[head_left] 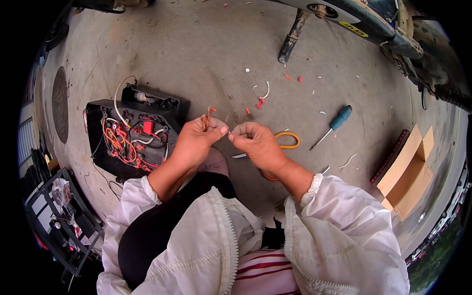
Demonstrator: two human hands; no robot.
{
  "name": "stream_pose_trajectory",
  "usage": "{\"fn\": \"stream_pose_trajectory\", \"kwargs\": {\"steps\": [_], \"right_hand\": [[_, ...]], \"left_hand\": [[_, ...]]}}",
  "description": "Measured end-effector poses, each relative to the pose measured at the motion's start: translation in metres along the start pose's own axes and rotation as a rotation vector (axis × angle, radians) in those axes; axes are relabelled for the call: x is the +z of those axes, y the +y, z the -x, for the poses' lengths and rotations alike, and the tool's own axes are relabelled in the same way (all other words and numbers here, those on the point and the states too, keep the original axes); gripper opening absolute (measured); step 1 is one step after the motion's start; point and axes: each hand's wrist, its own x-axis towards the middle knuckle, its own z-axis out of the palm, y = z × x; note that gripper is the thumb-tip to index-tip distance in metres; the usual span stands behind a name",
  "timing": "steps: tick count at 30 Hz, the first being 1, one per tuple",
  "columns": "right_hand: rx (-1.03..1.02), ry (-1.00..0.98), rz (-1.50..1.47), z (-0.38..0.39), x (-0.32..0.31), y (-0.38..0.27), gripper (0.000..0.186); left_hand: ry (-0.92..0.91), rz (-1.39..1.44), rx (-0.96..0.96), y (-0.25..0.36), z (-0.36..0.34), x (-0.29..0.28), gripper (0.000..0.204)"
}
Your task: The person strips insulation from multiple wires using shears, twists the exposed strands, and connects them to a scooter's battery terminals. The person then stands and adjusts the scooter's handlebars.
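Note:
My left hand (196,140) is closed around a small bundle of bare copper wire (206,121), its fine strands fanning out above the fingers. Close beside it, my right hand (259,143) pinches thumb and finger together. A tiny reddish bit shows at those fingertips, too small to name. Under my right wrist lies a pair of scissors with orange-red handles (290,140), partly covered; its blade (240,156) pokes out to the left. Left of my hands sits an open black plastic case (103,142) with red, orange, white and black wires (118,142) inside.
A teal-handled screwdriver (340,118) lies on the concrete to the right. Beyond it is an open cardboard box (405,177). Wire scraps and red bits (260,104) are scattered ahead. A vehicle's metal leg (293,37) stands at the top; a black frame (61,221) is lower left.

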Motion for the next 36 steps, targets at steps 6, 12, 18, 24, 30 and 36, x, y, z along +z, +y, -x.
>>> {"fn": "stream_pose_trajectory", "kwargs": {"steps": [6, 12, 18, 24, 30, 36], "right_hand": [[0.149, -0.048, -0.120, 0.006, -0.011, -0.011, 0.015], [0.179, -0.027, -0.215, 0.002, -0.029, 0.004, 0.015], [0.172, -0.077, -0.383, 0.001, -0.039, 0.007, 0.015], [0.174, -0.161, -0.488, 0.003, -0.040, 0.003, 0.014], [0.095, 0.029, -0.317, 0.012, -0.020, -0.014, 0.023], [0.142, -0.148, -0.301, 0.010, -0.019, -0.010, 0.017]], "left_hand": [[0.068, 0.048, 0.075, 0.002, 0.000, 0.005, 0.010], [0.038, 0.139, 0.027, 0.004, 0.001, 0.002, 0.010], [0.005, 0.140, 0.005, 0.003, -0.001, 0.002, 0.011], [-0.049, 0.061, -0.043, 0.003, 0.001, 0.006, 0.015], [-0.084, 0.056, -0.039, 0.002, 0.002, 0.009, 0.016], [-0.063, 0.059, 0.014, -0.001, 0.002, 0.011, 0.014]]}}
